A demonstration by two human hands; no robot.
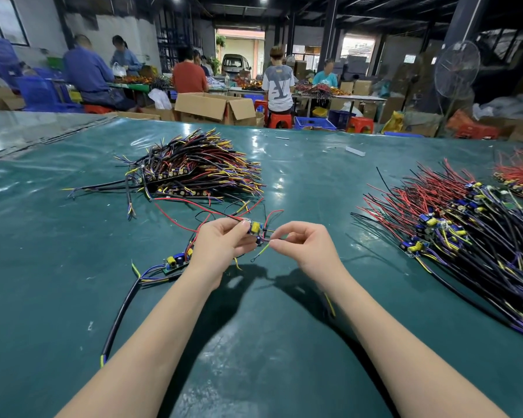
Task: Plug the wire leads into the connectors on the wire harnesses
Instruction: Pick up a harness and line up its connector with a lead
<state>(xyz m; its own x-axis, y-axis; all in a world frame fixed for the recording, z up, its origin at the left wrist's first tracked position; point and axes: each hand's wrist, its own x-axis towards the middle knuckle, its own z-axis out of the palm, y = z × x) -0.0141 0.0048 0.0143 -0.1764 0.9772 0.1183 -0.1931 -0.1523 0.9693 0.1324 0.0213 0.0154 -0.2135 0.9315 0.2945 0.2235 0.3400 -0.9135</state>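
Observation:
My left hand (224,241) grips a small circuit board (255,229) with a yellow part on it, held above the green table (73,297). Red and black wires trail from the board to the left and up. My right hand (305,242) pinches a thin yellow-green wire lead (261,252) right beside the board's near end. A second board (177,260) with blue and yellow parts lies on the table to the left of my left wrist, and a thick black cable (120,315) runs from it toward me.
A heap of black, red and yellow harnesses (194,167) lies at the far left. A large spread of red and black wired boards (453,236) covers the right side. Beyond the table edge several people work among cardboard boxes (215,108).

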